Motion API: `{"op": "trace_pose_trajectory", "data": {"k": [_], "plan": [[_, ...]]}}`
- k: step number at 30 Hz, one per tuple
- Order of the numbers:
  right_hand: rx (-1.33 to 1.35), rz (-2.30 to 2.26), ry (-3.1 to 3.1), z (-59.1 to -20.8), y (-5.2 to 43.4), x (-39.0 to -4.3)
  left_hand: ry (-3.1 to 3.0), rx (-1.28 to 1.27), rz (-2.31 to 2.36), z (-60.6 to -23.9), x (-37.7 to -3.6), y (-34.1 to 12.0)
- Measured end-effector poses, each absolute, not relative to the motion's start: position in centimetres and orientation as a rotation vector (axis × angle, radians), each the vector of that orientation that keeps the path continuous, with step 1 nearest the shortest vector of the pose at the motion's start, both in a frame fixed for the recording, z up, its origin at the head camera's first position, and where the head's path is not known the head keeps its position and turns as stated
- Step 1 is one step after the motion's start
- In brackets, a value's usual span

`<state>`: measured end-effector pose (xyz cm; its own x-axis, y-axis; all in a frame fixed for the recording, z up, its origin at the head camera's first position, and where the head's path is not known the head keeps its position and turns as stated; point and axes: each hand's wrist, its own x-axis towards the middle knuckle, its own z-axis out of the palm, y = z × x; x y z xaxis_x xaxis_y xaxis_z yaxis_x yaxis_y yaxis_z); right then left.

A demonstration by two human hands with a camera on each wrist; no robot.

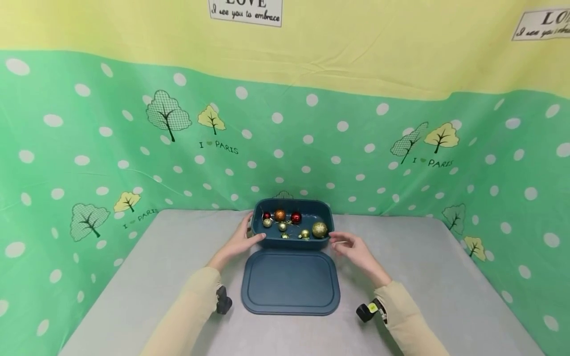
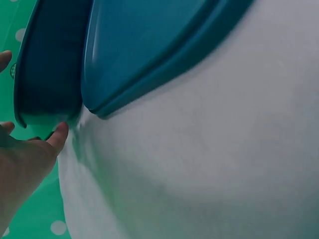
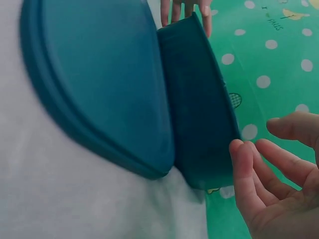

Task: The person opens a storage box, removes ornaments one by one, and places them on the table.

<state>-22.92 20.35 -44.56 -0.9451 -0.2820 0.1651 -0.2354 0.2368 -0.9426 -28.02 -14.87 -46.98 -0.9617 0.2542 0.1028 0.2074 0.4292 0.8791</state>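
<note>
A dark blue plastic box (image 1: pixel 276 244), uncovered, stands near the back of the table with small Christmas baubles inside. Two are red, one (image 1: pixel 279 215) is orange, and several are gold; the largest gold glitter bauble (image 1: pixel 319 229) lies at the right end. My left hand (image 1: pixel 240 241) is at the box's left end, thumb by the front corner and fingers along the side. At the opposite end, the fingertips of my right hand (image 1: pixel 352 247) touch the front right corner, fingers loosely bent. The matching blue lid (image 1: pixel 290 282) lies flat just in front of the box.
A pale grey cloth covers the table (image 1: pixel 178 247). Behind it and at both sides hangs a green and yellow curtain (image 1: pixel 307 118) with white dots and printed trees, close behind the box. Black cameras are strapped to both wrists.
</note>
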Motion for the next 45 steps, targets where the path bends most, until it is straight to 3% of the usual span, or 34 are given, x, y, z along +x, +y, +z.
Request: {"op": "trace_pose_trajectory", "data": {"k": [20, 45], "plan": [[-0.500, -1.525, 2.756, -41.9, 17.2, -26.5, 2.542, 0.387, 1.586, -46.6, -29.3, -14.6], [-0.205, -1.342, 2.721, -42.4, 13.3, -29.8, 2.531, 0.460, 1.488, -45.7, -29.2, -14.9]]}}
